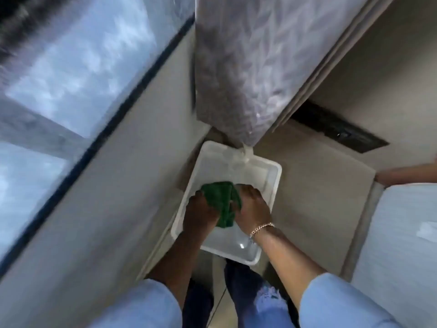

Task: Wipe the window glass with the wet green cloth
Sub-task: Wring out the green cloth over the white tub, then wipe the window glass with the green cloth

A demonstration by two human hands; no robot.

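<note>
Pale blue sleeves (335,301) frame the bottom of the view, with dark ripped jeans (255,294) showing between them. Both forearms reach forward and down into a white plastic basin (275,171) that sits on the beige floor, close to the wall under the window. A gold chain bracelet (261,229) circles the right wrist. Inside the basin, the left hand (203,209) and the right hand (253,204) are both closed around the green cloth (222,202), which is bunched into a thick wad between them: the left hand grips its left side, the right hand clamps its right side with fingers curled over the top, and the cloth's lower end hangs out below the two palms. Shallow water glints in the near corner of the basin. Beyond the basin's far rim hangs a grey patterned curtain (248,67), its lower corner reaching just over that rim. To the left, past a beige sill and a dark frame strip, the window glass (78,67) shows blurred cloudy sky. A white padded surface (402,233) lies at the right edge.
</note>
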